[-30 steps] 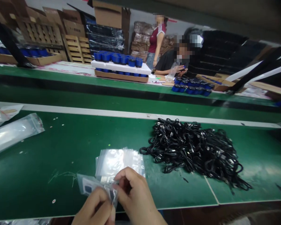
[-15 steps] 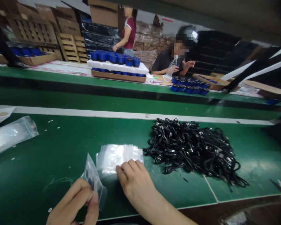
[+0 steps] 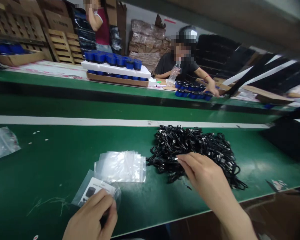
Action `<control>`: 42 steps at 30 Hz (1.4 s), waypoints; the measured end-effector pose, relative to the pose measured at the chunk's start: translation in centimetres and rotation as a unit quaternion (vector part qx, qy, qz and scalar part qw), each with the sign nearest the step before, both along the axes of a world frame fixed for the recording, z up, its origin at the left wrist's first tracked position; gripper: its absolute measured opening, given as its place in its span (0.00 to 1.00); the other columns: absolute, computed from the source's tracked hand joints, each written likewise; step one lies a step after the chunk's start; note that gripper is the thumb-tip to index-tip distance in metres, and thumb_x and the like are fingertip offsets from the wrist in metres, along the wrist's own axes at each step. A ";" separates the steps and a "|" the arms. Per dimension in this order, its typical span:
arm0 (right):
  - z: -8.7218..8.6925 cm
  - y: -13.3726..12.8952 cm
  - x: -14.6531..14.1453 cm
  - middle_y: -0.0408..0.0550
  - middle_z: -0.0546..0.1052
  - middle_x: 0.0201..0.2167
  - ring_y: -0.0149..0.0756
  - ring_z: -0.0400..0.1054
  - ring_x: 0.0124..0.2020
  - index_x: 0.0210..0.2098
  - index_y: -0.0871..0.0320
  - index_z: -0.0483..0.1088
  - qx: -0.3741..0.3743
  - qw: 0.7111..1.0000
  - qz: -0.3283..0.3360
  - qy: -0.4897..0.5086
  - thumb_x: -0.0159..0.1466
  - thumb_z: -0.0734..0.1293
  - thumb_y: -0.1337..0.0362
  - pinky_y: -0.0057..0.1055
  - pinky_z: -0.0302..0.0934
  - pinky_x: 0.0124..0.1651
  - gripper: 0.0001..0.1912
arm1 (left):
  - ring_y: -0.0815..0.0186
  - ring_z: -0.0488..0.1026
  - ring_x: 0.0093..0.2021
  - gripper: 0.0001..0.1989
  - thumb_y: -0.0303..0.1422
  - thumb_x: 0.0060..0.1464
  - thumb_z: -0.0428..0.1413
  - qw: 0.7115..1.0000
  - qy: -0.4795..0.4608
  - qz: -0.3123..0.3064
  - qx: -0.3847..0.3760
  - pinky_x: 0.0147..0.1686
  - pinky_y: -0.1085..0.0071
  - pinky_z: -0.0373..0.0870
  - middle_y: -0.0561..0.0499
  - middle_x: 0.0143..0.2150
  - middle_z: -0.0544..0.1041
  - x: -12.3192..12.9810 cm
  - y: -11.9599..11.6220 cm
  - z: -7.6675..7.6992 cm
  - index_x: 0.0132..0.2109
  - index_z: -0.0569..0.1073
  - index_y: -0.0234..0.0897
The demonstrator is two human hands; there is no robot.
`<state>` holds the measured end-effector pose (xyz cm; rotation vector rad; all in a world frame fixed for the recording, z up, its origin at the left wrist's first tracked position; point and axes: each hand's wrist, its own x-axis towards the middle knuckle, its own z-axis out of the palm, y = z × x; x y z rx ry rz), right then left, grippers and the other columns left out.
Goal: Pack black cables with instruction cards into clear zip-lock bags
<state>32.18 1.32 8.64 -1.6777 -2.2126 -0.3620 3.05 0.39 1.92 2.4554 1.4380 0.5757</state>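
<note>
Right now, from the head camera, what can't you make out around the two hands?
Printed card in the clear bag: the left hand covers its lower part, and its small print is too small to read.
Black cables: the right hand hides some, and the tangle hides their ends.
Standing person: cut off by the top edge.

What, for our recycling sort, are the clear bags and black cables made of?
The stack of clear zip-top bags looks like thin glossy plastic film: see-through, crinkled. The heap of black looped cables looks like soft plastic or rubber sheathing, bending freely with a slight sheen.
</note>
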 end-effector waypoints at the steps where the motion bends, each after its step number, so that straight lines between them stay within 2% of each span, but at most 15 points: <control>1: 0.0 -0.6 0.7 0.48 0.74 0.26 0.39 0.68 0.27 0.34 0.61 0.74 -0.027 1.000 0.002 0.003 0.67 0.58 0.68 0.34 0.60 0.31 0.12 | 0.74 0.69 0.18 0.13 0.32 0.58 0.46 1.000 -0.001 -0.003 -0.001 0.17 0.82 0.63 0.59 0.22 0.69 0.0 0.2 -0.1 0.25 0.63 0.42; 5: -1.7 -2.6 1.4 0.49 0.72 0.28 0.39 0.67 0.28 0.33 0.59 0.73 -0.123 0.992 0.034 -0.001 0.67 0.57 0.72 0.34 0.62 0.29 0.14 | 0.76 0.65 0.14 0.14 0.33 0.60 0.46 1.000 -0.021 -0.012 -0.017 0.15 0.84 0.61 0.61 0.20 0.65 -0.2 0.5 -0.2 0.25 0.61 0.42; 8: -3.4 -3.1 1.4 0.50 0.71 0.28 0.41 0.66 0.28 0.31 0.61 0.71 -0.103 0.994 0.027 -0.011 0.65 0.60 0.73 0.36 0.64 0.29 0.10 | 0.76 0.64 0.14 0.15 0.34 0.61 0.45 0.999 -0.030 -0.013 -0.026 0.16 0.83 0.62 0.61 0.19 0.64 -0.2 0.6 0.0 0.25 0.60 0.42; 12: -4.6 -3.2 2.0 0.54 0.71 0.34 0.44 0.66 0.32 0.38 0.63 0.71 -0.081 0.996 0.013 -0.017 0.62 0.63 0.74 0.40 0.66 0.32 0.06 | 0.75 0.64 0.15 0.15 0.35 0.61 0.44 0.999 -0.029 -0.009 -0.020 0.17 0.83 0.63 0.61 0.19 0.64 -0.1 0.5 0.2 0.25 0.60 0.42; 14: -4.8 -3.2 2.1 0.55 0.71 0.35 0.44 0.66 0.32 0.40 0.64 0.71 -0.081 0.996 -0.002 -0.028 0.61 0.63 0.75 0.41 0.65 0.31 0.08 | 0.76 0.64 0.14 0.15 0.34 0.61 0.45 1.000 -0.027 -0.005 -0.015 0.16 0.83 0.62 0.61 0.18 0.64 -0.1 0.4 0.1 0.25 0.59 0.42; 18: -4.3 -3.5 1.7 0.53 0.70 0.35 0.44 0.63 0.34 0.35 0.60 0.70 -0.137 0.991 0.000 -0.013 0.61 0.63 0.76 0.43 0.64 0.34 0.07 | 0.75 0.64 0.15 0.15 0.35 0.60 0.45 0.999 -0.021 -0.002 -0.026 0.17 0.82 0.62 0.61 0.18 0.63 -0.1 0.3 0.1 0.25 0.59 0.41; 22: -3.2 -4.1 1.1 0.49 0.69 0.38 0.44 0.62 0.40 0.37 0.57 0.67 -0.235 0.967 0.046 0.087 0.62 0.63 0.74 0.44 0.62 0.42 0.07 | 0.75 0.63 0.15 0.16 0.35 0.61 0.44 0.999 -0.036 -0.005 -0.039 0.17 0.81 0.61 0.61 0.19 0.63 0.0 0.3 0.6 0.24 0.59 0.42; 26: -4.1 -4.4 -0.8 0.51 0.69 0.41 0.43 0.63 0.44 0.38 0.57 0.66 -0.226 0.950 0.058 0.209 0.64 0.61 0.73 0.43 0.61 0.46 0.06 | 0.74 0.66 0.18 0.14 0.34 0.61 0.43 0.998 -0.035 0.017 -0.058 0.20 0.80 0.64 0.59 0.24 0.66 0.4 0.2 0.9 0.26 0.61 0.42; 28: -5.0 -4.5 -2.9 0.49 0.70 0.40 0.40 0.65 0.43 0.41 0.55 0.66 -0.212 0.925 0.066 0.308 0.66 0.60 0.71 0.38 0.62 0.45 0.07 | 0.74 0.68 0.20 0.13 0.33 0.61 0.43 0.997 -0.031 0.027 -0.064 0.21 0.79 0.65 0.57 0.28 0.68 0.6 0.1 0.8 0.28 0.62 0.42; 31: -5.9 -4.7 -6.7 0.45 0.72 0.39 0.35 0.68 0.41 0.48 0.51 0.66 -0.240 0.857 0.080 0.449 0.67 0.60 0.69 0.30 0.64 0.44 0.12 | 0.72 0.70 0.23 0.12 0.32 0.61 0.43 0.997 -0.038 0.039 -0.057 0.24 0.77 0.67 0.56 0.30 0.68 0.7 0.0 0.6 0.29 0.63 0.42; 33: -6.1 -4.6 -8.9 0.46 0.72 0.39 0.34 0.69 0.39 0.51 0.51 0.67 -0.276 0.823 0.104 0.486 0.67 0.60 0.69 0.28 0.64 0.43 0.15 | 0.71 0.70 0.24 0.12 0.31 0.61 0.43 0.996 -0.050 0.039 -0.059 0.25 0.76 0.67 0.56 0.30 0.67 0.6 0.0 0.6 0.30 0.63 0.42; 34: -6.0 -4.5 -9.7 0.46 0.72 0.38 0.34 0.69 0.38 0.51 0.52 0.68 -0.292 0.816 0.114 0.486 0.66 0.60 0.69 0.29 0.65 0.42 0.15 | 0.71 0.71 0.25 0.12 0.31 0.62 0.42 0.996 -0.058 0.037 -0.065 0.25 0.76 0.68 0.56 0.30 0.66 0.5 0.0 0.6 0.30 0.63 0.42; 36: -5.9 -4.1 -10.7 0.48 0.72 0.34 0.35 0.69 0.35 0.50 0.56 0.71 -0.309 0.823 0.125 0.460 0.66 0.59 0.70 0.30 0.66 0.40 0.15 | 0.71 0.70 0.26 0.12 0.31 0.62 0.41 0.993 -0.071 0.033 -0.085 0.26 0.76 0.68 0.55 0.31 0.66 0.3 -0.1 0.7 0.31 0.63 0.41; 38: -5.7 -3.9 -11.0 0.50 0.72 0.33 0.37 0.69 0.34 0.50 0.59 0.71 -0.305 0.849 0.121 0.414 0.65 0.58 0.71 0.33 0.66 0.39 0.17 | 0.70 0.71 0.29 0.11 0.32 0.62 0.42 0.992 -0.076 0.037 -0.089 0.29 0.76 0.69 0.53 0.33 0.66 0.0 -0.3 0.6 0.32 0.64 0.41; 42: -5.9 -3.8 -11.4 0.54 0.73 0.33 0.40 0.68 0.34 0.50 0.65 0.71 -0.241 0.898 0.127 0.345 0.64 0.58 0.74 0.35 0.67 0.38 0.18 | 0.66 0.72 0.39 0.09 0.32 0.61 0.45 0.996 -0.077 0.037 -0.028 0.38 0.73 0.71 0.49 0.40 0.67 -0.4 -0.8 0.3 0.32 0.66 0.40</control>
